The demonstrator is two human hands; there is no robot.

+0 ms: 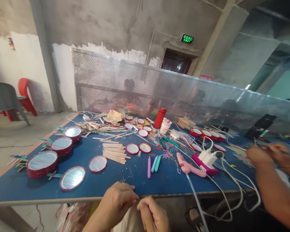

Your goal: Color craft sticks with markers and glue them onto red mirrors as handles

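Observation:
My left hand (pixel 119 199) is at the table's front edge, its fingers bent and pressed together. Close beside it, my right hand (pixel 153 214) is curled just below that edge. Anything in either hand is too small or hidden to make out. Beyond my hands lie pink, blue and green marker-like sticks (pixel 149 168). A pink hot glue gun (pixel 187 167) rests to their right, with a clear glue stick in its back. Wooden craft sticks (pixel 114 151) are spread in a row, near a round red-rimmed disc (pixel 98 164) and another disc with a handle (pixel 72 178).
Stacks of red-rimmed discs (pixel 42 163) stand at left. A red thermos (pixel 160 118) and a paper cup (pixel 165 125) are at the back. White chargers and cables fill a purple power strip (pixel 205 165). At right, another person's arms (pixel 268 174) work over the blue table (pixel 125 183).

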